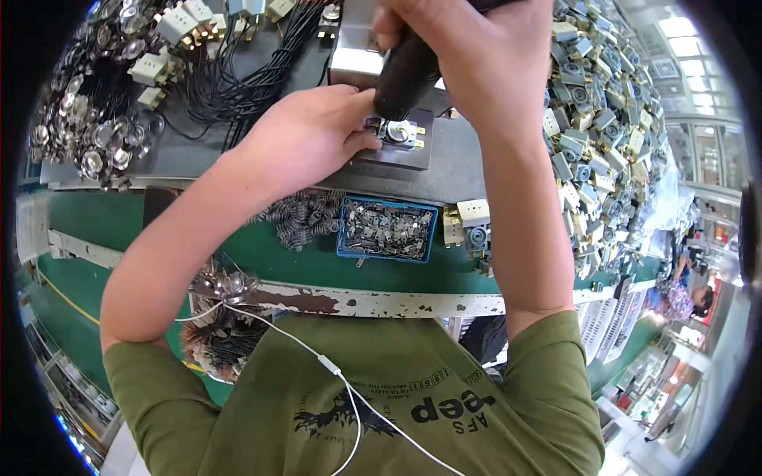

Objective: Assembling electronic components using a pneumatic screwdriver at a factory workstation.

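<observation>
My left hand (305, 131) reaches in from the left, its thumb and fingertips closed on the side of a small switch-like part (402, 133) with a round metal centre and brass terminals. This part rests on a dark metal block (409, 156). Above it, my right hand (496, 63) is wrapped round a thick black cylindrical power screwdriver (406, 75), tilted down toward the part. The screwdriver's upper end runs out of the picture, and its tip is hidden near my left fingers.
A blue tray (343, 252) of small metal pieces stands nearer me, beside a heap of springs (305, 218). Many similar switch-like parts (603, 135) pile up at right. Black wires (238, 87) and shiny metal discs (103, 143) lie at left. A worn white table edge (381, 305) runs before me.
</observation>
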A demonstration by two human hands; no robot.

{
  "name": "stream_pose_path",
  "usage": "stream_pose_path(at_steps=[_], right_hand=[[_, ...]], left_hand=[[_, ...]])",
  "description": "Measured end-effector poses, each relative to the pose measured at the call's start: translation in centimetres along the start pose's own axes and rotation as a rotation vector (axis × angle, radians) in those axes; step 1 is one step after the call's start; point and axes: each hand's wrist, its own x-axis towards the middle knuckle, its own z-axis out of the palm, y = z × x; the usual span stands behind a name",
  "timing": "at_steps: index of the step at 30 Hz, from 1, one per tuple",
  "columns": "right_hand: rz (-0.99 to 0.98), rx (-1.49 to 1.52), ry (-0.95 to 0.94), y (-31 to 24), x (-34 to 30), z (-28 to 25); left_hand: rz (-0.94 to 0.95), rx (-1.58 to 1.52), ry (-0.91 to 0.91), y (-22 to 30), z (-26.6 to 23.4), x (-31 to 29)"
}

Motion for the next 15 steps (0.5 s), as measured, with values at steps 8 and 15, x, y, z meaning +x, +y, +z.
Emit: stream_pose_path(at_steps=[8, 15], right_hand=[[-0.319, 0.096, 0.077, 0.6, -1.3, 1.3], [-0.268, -0.212, 0.095, 2.1, -1.5, -0.9]], left_hand=[[0.006, 0.127, -0.137, 0.0, -0.5, 0.6], [0.048, 0.071, -0.115, -0.2, 0.1, 1.0]])
